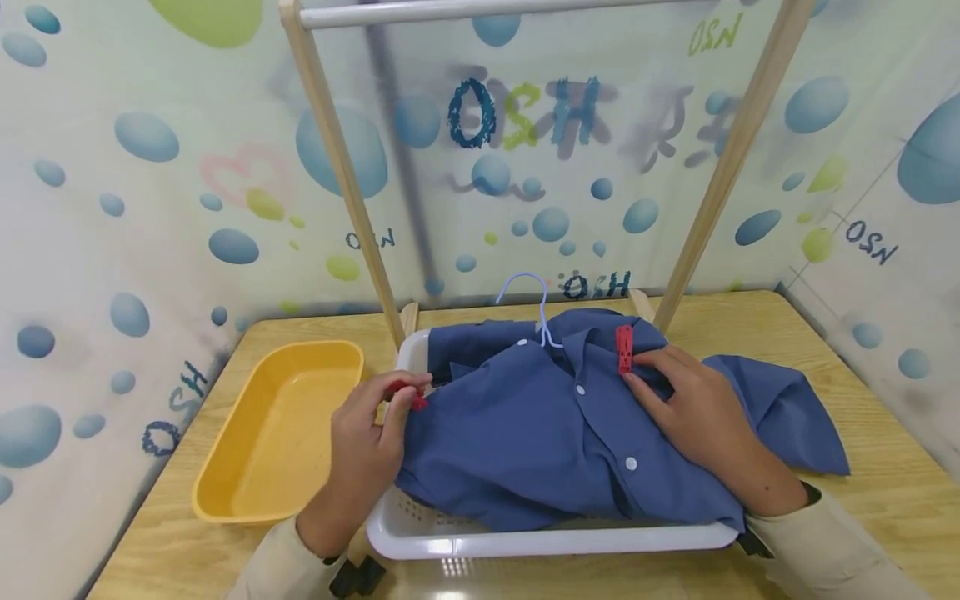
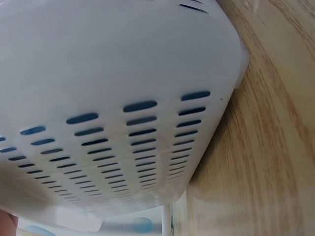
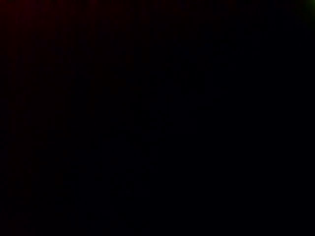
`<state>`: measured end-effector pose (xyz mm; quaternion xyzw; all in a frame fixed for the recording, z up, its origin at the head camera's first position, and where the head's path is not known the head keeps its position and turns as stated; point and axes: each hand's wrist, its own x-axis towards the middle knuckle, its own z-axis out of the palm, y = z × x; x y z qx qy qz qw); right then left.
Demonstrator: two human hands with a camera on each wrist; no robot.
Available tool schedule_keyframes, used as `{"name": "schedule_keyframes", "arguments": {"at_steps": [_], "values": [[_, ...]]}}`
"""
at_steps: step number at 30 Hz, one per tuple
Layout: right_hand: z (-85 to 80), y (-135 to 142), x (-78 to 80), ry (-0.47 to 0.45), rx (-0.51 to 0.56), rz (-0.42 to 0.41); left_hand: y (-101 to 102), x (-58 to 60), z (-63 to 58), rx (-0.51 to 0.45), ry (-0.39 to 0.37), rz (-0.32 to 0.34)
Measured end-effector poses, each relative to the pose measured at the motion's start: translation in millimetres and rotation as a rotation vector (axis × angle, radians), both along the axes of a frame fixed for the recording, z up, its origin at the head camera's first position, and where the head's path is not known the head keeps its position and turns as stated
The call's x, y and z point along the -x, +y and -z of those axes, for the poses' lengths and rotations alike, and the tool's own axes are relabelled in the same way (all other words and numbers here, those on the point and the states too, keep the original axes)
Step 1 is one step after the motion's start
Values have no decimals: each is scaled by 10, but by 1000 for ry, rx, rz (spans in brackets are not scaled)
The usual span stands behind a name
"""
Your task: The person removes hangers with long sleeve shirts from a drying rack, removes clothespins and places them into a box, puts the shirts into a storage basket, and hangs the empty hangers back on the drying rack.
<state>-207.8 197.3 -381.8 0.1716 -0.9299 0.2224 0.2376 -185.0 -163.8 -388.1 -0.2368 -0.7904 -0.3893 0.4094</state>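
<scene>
A blue button-up shirt point(image 1: 517, 417) lies spread over a white plastic basket point(image 1: 547, 543), with a light purple hanger point(image 1: 543, 304) sticking out at its collar. At the shirt's left edge, my left hand point(image 1: 371, 437) pinches a red clothespin point(image 1: 420, 402), largely covered by the fingers. Another red clothespin point(image 1: 625, 348) stands near the collar on the right, its lower end between the thumb and forefinger of my right hand point(image 1: 693, 404). The left wrist view shows the slotted side of the basket point(image 2: 113, 64). The right wrist view is almost black.
To the left on the wooden table point(image 1: 840, 375) sits a yellow tray point(image 1: 273, 450). Behind the basket rises a rack with wooden posts point(image 1: 341, 167) and a white top bar point(image 1: 450, 12). One shirt sleeve point(image 1: 787, 408) spreads onto the table at right.
</scene>
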Motion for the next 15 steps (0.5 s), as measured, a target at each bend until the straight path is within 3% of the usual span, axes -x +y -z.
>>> {"name": "schedule_keyframes", "arguments": {"at_steps": [4,15], "values": [[-8,-4,-3,-2,2,-1,-8,-4,2,-17,-40,17],[-7,-11,-1,-9,2,-6,-23,-28,-2,-27,-119,-14]]}}
